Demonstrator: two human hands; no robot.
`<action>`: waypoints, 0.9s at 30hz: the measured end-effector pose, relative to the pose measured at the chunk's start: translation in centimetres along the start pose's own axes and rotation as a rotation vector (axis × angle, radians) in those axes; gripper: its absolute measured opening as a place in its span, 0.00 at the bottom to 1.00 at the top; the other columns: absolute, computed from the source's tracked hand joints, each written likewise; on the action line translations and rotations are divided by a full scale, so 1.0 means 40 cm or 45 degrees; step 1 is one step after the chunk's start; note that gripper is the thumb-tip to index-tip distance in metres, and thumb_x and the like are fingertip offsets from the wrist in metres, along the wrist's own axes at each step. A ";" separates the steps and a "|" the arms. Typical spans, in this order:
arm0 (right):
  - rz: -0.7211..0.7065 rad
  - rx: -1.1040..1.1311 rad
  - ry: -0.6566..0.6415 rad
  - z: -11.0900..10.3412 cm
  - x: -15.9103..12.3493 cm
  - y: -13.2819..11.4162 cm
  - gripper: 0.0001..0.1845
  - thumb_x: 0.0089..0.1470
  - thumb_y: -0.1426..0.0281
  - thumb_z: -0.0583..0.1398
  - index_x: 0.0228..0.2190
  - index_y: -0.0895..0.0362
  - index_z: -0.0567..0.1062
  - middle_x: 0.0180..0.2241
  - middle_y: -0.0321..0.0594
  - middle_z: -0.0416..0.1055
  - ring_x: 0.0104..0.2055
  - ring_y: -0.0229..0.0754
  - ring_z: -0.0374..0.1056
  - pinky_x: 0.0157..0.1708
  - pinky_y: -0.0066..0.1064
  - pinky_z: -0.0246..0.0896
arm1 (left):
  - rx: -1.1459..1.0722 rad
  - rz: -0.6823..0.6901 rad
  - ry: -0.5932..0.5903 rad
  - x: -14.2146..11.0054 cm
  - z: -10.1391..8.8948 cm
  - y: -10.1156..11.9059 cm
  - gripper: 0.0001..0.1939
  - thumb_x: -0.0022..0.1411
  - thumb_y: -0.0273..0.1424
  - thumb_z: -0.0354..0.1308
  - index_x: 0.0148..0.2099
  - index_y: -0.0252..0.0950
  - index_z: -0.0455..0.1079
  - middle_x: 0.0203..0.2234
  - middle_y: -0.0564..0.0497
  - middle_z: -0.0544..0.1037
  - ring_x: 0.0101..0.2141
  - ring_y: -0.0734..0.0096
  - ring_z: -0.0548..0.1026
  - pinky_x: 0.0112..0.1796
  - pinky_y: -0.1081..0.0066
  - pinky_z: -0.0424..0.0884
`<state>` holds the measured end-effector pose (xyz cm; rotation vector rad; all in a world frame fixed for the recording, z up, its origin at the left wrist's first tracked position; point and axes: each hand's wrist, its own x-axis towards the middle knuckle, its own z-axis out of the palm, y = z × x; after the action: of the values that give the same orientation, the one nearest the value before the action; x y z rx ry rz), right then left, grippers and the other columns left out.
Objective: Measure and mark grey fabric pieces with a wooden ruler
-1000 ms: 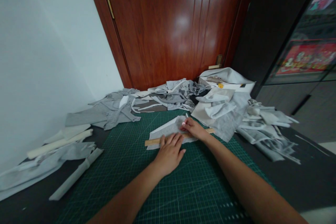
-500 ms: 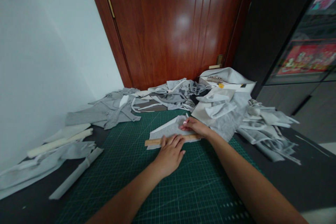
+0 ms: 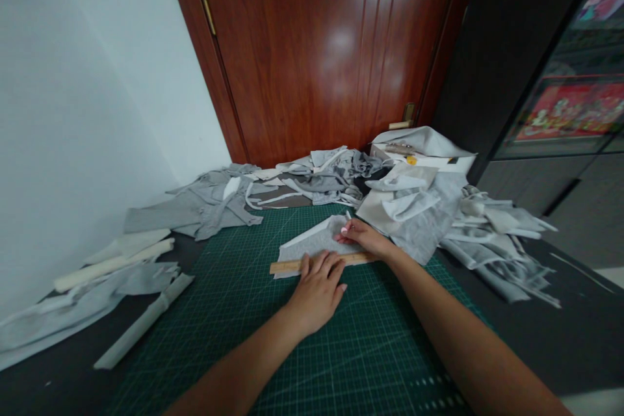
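A small piece of light grey fabric (image 3: 312, 242) lies on the green cutting mat (image 3: 341, 351), with a paler strip along its far edge. Across its near part rests a wooden ruler (image 3: 285, 267). My left hand (image 3: 316, 292) lies flat on the ruler's middle, fingers stretched out over it. Just beyond the ruler, at the fabric's right side, my right hand (image 3: 363, 238) is closed in a pinch around a slim white pen-like tool (image 3: 348, 215). Only the tool's upper end shows clearly; its tip is hard to make out. My right wrist hides the ruler's right end.
Heaps of grey fabric scraps (image 3: 209, 201) line the far edge. A white box (image 3: 433, 161) stands at the back right, with draped cloth (image 3: 419, 221) before it. Rolled pieces (image 3: 146, 322) lie left, more scraps (image 3: 497, 240) right. A wooden door (image 3: 302, 45) rises behind.
The ruler's right end has swung slightly towards me and slipped from sight by my right wrist. My right hand has shifted a little to the right; my left hand stays pressed on the ruler.
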<state>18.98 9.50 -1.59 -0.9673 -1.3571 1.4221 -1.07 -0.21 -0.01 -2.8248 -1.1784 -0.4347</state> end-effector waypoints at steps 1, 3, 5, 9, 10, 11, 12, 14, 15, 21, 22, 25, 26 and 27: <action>-0.009 -0.001 -0.003 0.000 -0.001 0.001 0.20 0.41 0.55 0.67 0.27 0.53 0.65 0.31 0.38 0.77 0.38 0.45 0.73 0.50 0.43 0.61 | 0.029 -0.016 0.023 -0.001 -0.002 0.002 0.21 0.68 0.37 0.46 0.61 0.39 0.58 0.58 0.44 0.63 0.59 0.55 0.57 0.57 0.45 0.51; -0.029 -0.004 -0.005 0.001 -0.002 0.004 0.21 0.41 0.54 0.67 0.27 0.53 0.65 0.31 0.37 0.77 0.38 0.45 0.72 0.50 0.43 0.60 | 0.094 -0.053 0.056 -0.003 -0.009 0.008 0.22 0.66 0.39 0.48 0.60 0.38 0.59 0.56 0.42 0.65 0.56 0.53 0.60 0.55 0.48 0.55; -0.043 -0.012 0.001 0.001 -0.001 0.006 0.21 0.41 0.54 0.67 0.27 0.53 0.65 0.31 0.37 0.76 0.38 0.44 0.72 0.50 0.43 0.60 | 0.161 -0.087 0.066 -0.006 -0.021 0.017 0.24 0.65 0.39 0.50 0.60 0.36 0.60 0.54 0.40 0.67 0.53 0.52 0.63 0.53 0.50 0.59; -0.052 -0.032 0.013 0.000 -0.001 0.009 0.22 0.40 0.53 0.66 0.27 0.53 0.65 0.30 0.36 0.75 0.37 0.45 0.72 0.49 0.44 0.60 | 0.315 -0.169 0.028 -0.011 -0.044 0.043 0.26 0.64 0.39 0.51 0.58 0.27 0.62 0.52 0.35 0.68 0.51 0.49 0.65 0.50 0.52 0.63; -0.056 -0.037 0.015 0.000 -0.001 0.009 0.21 0.40 0.53 0.66 0.27 0.53 0.65 0.30 0.36 0.75 0.37 0.45 0.72 0.49 0.43 0.60 | 0.353 -0.194 -0.001 -0.012 -0.047 0.048 0.26 0.64 0.39 0.51 0.58 0.25 0.63 0.52 0.34 0.69 0.51 0.48 0.66 0.50 0.52 0.63; -0.063 -0.046 0.017 0.001 -0.002 0.009 0.21 0.41 0.53 0.66 0.27 0.53 0.65 0.31 0.36 0.75 0.37 0.45 0.71 0.49 0.43 0.60 | 0.388 -0.219 -0.037 -0.013 -0.049 0.053 0.27 0.64 0.40 0.51 0.57 0.23 0.64 0.51 0.32 0.69 0.51 0.47 0.66 0.50 0.52 0.63; -0.073 -0.062 0.021 0.001 -0.004 0.010 0.21 0.41 0.53 0.65 0.28 0.53 0.65 0.31 0.37 0.75 0.38 0.44 0.71 0.49 0.43 0.60 | 0.418 -0.243 -0.080 -0.014 -0.049 0.057 0.28 0.64 0.40 0.51 0.56 0.21 0.64 0.51 0.31 0.70 0.50 0.46 0.67 0.49 0.52 0.64; -0.097 -0.120 0.036 0.003 -0.006 0.012 0.20 0.43 0.53 0.64 0.28 0.53 0.65 0.31 0.36 0.75 0.37 0.44 0.71 0.47 0.42 0.61 | 0.462 -0.274 -0.166 -0.014 -0.046 0.061 0.29 0.64 0.40 0.51 0.56 0.19 0.65 0.51 0.28 0.70 0.50 0.44 0.68 0.49 0.52 0.64; -0.111 -0.160 0.047 0.004 -0.007 0.013 0.20 0.44 0.53 0.64 0.28 0.53 0.65 0.31 0.36 0.74 0.37 0.44 0.71 0.47 0.41 0.61 | 0.475 -0.280 -0.205 -0.014 -0.045 0.062 0.29 0.64 0.40 0.51 0.56 0.19 0.64 0.52 0.28 0.69 0.51 0.44 0.67 0.49 0.53 0.64; -0.165 -0.333 0.096 0.012 -0.013 0.016 0.18 0.46 0.54 0.62 0.28 0.54 0.64 0.29 0.35 0.72 0.36 0.43 0.69 0.43 0.37 0.61 | 0.446 -0.238 -0.274 -0.010 -0.063 0.055 0.25 0.65 0.35 0.49 0.57 0.20 0.63 0.53 0.29 0.69 0.51 0.46 0.68 0.47 0.55 0.67; -0.166 -0.326 0.089 0.013 -0.014 0.015 0.18 0.46 0.54 0.62 0.28 0.54 0.64 0.29 0.35 0.72 0.36 0.43 0.69 0.42 0.36 0.61 | 0.419 -0.202 -0.266 -0.011 -0.071 0.044 0.23 0.65 0.34 0.49 0.56 0.21 0.65 0.51 0.31 0.70 0.50 0.47 0.68 0.46 0.56 0.68; -0.160 -0.292 0.070 0.013 -0.015 0.015 0.18 0.47 0.54 0.62 0.28 0.53 0.63 0.30 0.34 0.72 0.36 0.42 0.69 0.42 0.35 0.61 | 0.263 -0.047 -0.206 -0.021 -0.090 -0.022 0.17 0.65 0.31 0.49 0.50 0.26 0.70 0.45 0.37 0.74 0.46 0.53 0.71 0.45 0.58 0.69; -0.154 -0.286 0.072 0.012 -0.014 0.016 0.18 0.46 0.54 0.62 0.28 0.53 0.63 0.30 0.34 0.72 0.36 0.42 0.69 0.42 0.35 0.61 | 0.178 0.006 -0.158 -0.028 -0.094 -0.053 0.15 0.65 0.29 0.48 0.49 0.29 0.70 0.43 0.39 0.74 0.45 0.55 0.71 0.45 0.60 0.69; -0.146 -0.286 0.077 0.011 -0.013 0.017 0.19 0.46 0.54 0.62 0.28 0.53 0.64 0.30 0.34 0.72 0.36 0.42 0.69 0.42 0.35 0.61 | 0.090 0.053 -0.107 -0.036 -0.097 -0.088 0.15 0.66 0.28 0.46 0.49 0.31 0.70 0.43 0.42 0.74 0.45 0.58 0.71 0.45 0.61 0.69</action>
<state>18.64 8.91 -2.24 -1.0501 -1.5245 1.1638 -5.44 0.69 3.10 -2.8262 -1.1231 -0.2682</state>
